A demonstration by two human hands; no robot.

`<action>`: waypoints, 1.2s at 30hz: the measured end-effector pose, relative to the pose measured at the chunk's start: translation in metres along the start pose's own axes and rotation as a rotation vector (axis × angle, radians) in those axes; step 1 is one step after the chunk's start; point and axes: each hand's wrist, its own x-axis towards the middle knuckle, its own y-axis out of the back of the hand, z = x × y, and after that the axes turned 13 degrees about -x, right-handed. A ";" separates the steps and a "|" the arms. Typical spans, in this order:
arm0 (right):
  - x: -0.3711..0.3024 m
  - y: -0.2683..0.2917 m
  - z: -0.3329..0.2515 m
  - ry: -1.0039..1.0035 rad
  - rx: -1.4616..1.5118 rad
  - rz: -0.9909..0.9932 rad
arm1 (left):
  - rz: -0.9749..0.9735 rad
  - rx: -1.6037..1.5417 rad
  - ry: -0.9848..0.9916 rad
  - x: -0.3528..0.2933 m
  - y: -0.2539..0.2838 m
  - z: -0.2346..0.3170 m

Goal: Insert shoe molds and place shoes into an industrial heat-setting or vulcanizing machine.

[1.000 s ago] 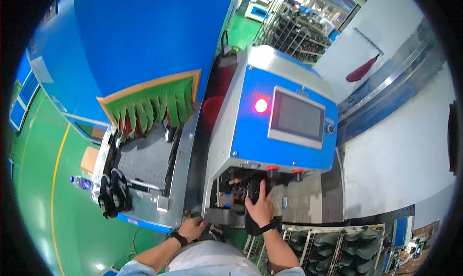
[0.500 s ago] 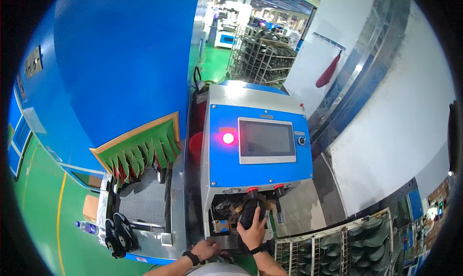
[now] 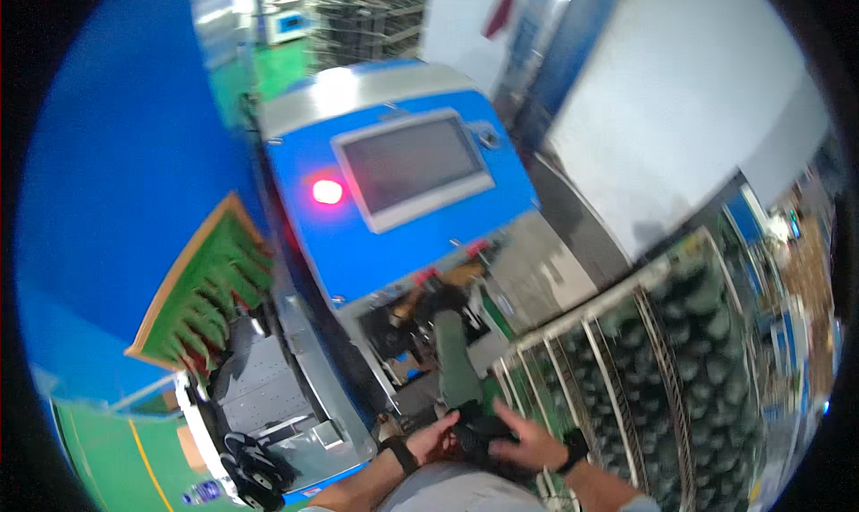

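Note:
A dark, blurred black shoe (image 3: 483, 438) is held between my two hands, low and close to my body. My left hand (image 3: 433, 440) pinches its left side with thumb and fingers. Across its right side, my right hand (image 3: 530, 447) grips with bent fingers, the thumb on top. Just beyond the shoe, a long green shoe last (image 3: 456, 362) slants out of the opening of the blue and grey machine (image 3: 403, 270). Motion blur hides whether the last still touches the shoe. Red-topped parts (image 3: 425, 277) of the machine sit above the last.
A conveyor (image 3: 259, 382) with a green strip curtain (image 3: 215, 297) runs on the left. Black sneakers (image 3: 250, 472) lie at its near end, beside a plastic bottle (image 3: 202, 491). A rack (image 3: 617, 360) full of dark green lasts stands close on the right.
My view has turned rightward and tilted. The black shoe has come from the machine opening toward my body, showing the green last. My left hand, previously off the shoe, now holds it too.

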 end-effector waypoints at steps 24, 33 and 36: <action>-0.133 -0.224 0.339 -1.295 0.003 0.771 | 0.720 0.685 -0.470 -0.019 -0.019 -0.109; -0.187 -0.217 0.591 -1.761 0.073 0.296 | 1.062 0.403 -0.271 0.004 -0.038 -0.130; -0.162 -0.222 0.595 -1.747 0.003 0.208 | 1.066 0.417 -0.301 0.005 -0.053 -0.126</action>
